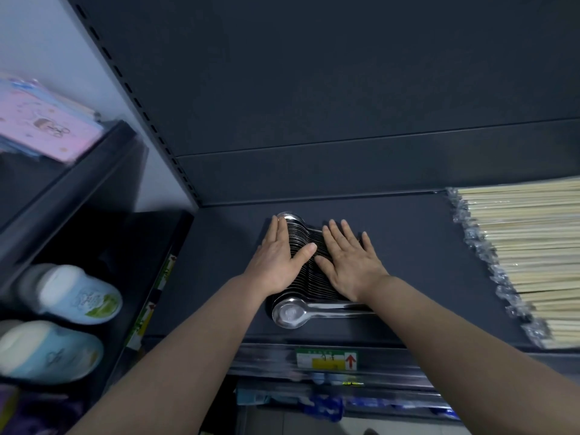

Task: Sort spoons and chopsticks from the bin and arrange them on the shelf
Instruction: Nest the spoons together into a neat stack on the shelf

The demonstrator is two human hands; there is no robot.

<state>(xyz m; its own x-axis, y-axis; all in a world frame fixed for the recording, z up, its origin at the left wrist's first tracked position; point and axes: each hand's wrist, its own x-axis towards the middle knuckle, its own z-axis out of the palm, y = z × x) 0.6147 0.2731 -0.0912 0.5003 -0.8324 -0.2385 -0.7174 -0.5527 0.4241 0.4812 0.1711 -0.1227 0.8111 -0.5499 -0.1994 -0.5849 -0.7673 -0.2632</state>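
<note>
A dark shop shelf (408, 262) carries the row of spoons (306, 230); left of the spoons, 2 pale bottles (78, 293); the left hand (277, 259) and right hand (348, 262) lie flat on the row, fingers straight, gripping nothing; uneven pressure could, I judge, fan the spoons sideways; wrapped chopsticks (518, 246) lie well right of them.

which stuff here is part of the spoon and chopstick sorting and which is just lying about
Job: spoons, with left hand and right hand flat on them; packed chopsticks; shelf.
Lying about: pink box; blue-and-white containers on the neighbouring shelf; price label.
</note>
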